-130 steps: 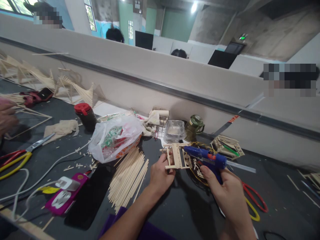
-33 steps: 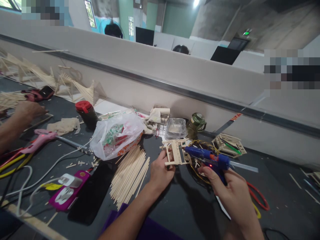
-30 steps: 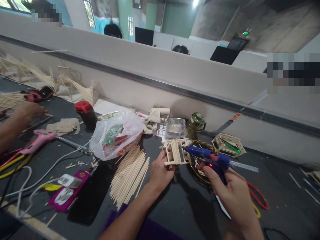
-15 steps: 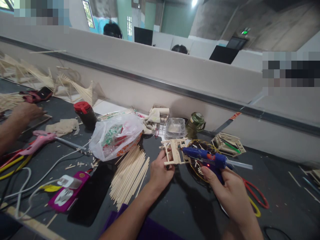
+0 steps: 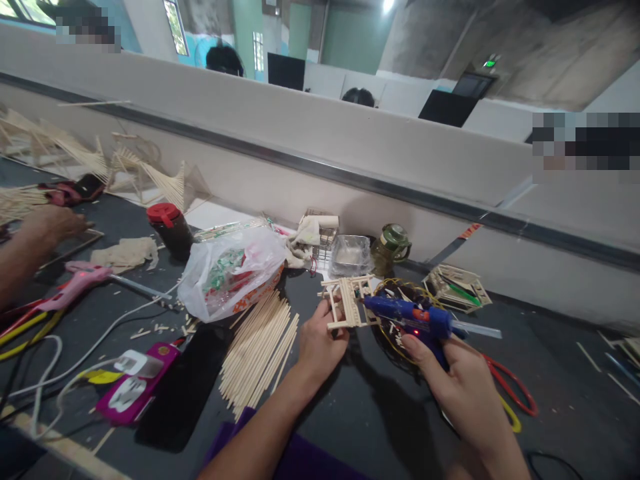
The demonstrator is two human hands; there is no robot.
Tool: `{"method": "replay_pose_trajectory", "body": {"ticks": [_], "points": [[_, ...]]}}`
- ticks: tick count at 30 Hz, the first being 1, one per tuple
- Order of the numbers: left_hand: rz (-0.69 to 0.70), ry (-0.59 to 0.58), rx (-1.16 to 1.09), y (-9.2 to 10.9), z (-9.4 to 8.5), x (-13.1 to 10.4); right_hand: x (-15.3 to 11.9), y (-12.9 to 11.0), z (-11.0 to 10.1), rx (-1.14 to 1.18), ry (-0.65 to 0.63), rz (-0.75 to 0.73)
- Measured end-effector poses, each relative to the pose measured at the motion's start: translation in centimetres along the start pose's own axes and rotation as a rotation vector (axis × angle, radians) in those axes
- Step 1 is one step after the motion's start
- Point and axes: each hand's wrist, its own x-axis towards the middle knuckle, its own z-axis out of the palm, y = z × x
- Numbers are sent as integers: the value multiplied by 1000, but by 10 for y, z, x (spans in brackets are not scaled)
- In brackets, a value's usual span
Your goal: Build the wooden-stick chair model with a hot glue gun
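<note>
- Our left hand (image 5: 323, 343) grasps the stick frame (image 5: 353, 303) by its left end; the frame is raised above the dark table (image 5: 370, 433).
- Our right hand (image 5: 467, 373) is closed around the handle of the blue glue gun (image 5: 410, 315). Its nozzle is directed to the frame's right part; whether it touches, we cannot tell.
- About progress, we judge that the work is partly done: the outer bars are already joined, and a row of sticks fills the middle.
- Gluing on the right part seems to us not finished, because gaps are visible there; how many joints are left, we cannot say.
- We count one frame in the hand and one stick box (image 5: 457, 289) behind, at the right.
- Glue guns are two: ours and the pink glue gun (image 5: 83, 283), near a co-worker's hand (image 5: 50, 227).
- Bottles are two: the red-lidded bottle (image 5: 170, 230) and the green bottle (image 5: 391, 247).
- The loose sticks (image 5: 257, 360) make one pile; they overlap, so we cannot count them.
</note>
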Motion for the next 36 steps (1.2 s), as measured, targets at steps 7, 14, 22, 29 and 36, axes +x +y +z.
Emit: {"method": "replay_pose_trajectory", "body": {"ticks": [7,14,22,29,36], "points": [[-12,2,-14,-1,0,0,-1,1,-2,-19,3,-38],[-8,15,-21,-1,0,0,-4,5,-3,-17,-13,-28],[5,14,-27,-2,0,0,-3,3,-4,16,-40,8],[-23,16,-11,-2,1,0,-1,3,-3,2,-5,-18],[-14,25,-6,-1,-1,0,-1,5,-1,-4,-8,-35]]}}
